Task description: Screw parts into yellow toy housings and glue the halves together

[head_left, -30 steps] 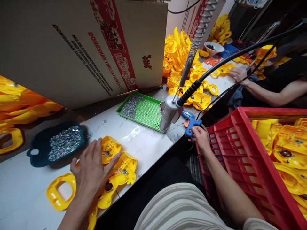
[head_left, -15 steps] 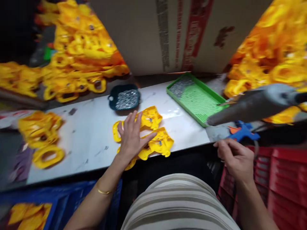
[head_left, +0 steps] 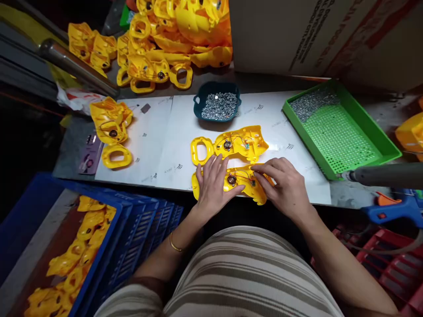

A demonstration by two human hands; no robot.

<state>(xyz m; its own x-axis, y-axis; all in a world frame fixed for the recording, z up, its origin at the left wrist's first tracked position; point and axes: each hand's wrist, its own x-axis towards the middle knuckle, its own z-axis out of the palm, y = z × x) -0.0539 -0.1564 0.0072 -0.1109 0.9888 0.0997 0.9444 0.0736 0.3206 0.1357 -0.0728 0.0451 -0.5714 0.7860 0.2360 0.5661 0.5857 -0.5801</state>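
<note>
Two yellow plastic shells with small speakers and wires lie side by side on the white bench top. My left hand (head_left: 213, 187) and my right hand (head_left: 282, 187) both rest on the near shell (head_left: 239, 179) at the bench's front edge, fingers spread over its two ends. The far shell (head_left: 231, 146) lies open-side up just beyond them. A dark teal bowl of small metal screws (head_left: 218, 103) stands behind the shells.
A green perforated tray (head_left: 340, 132) with screws sits at the right, with a grey hanging tool (head_left: 386, 175) and a blue glue gun (head_left: 393, 209) beside it. Yellow shells are piled at the back (head_left: 165, 39) and left (head_left: 110, 127). A blue crate (head_left: 109, 233) holds more shells; a red crate (head_left: 390, 259) stands at the right.
My right hand left the blue glue gun and came onto the near yellow shell beside my left hand. The view swung left and down over the bench.
</note>
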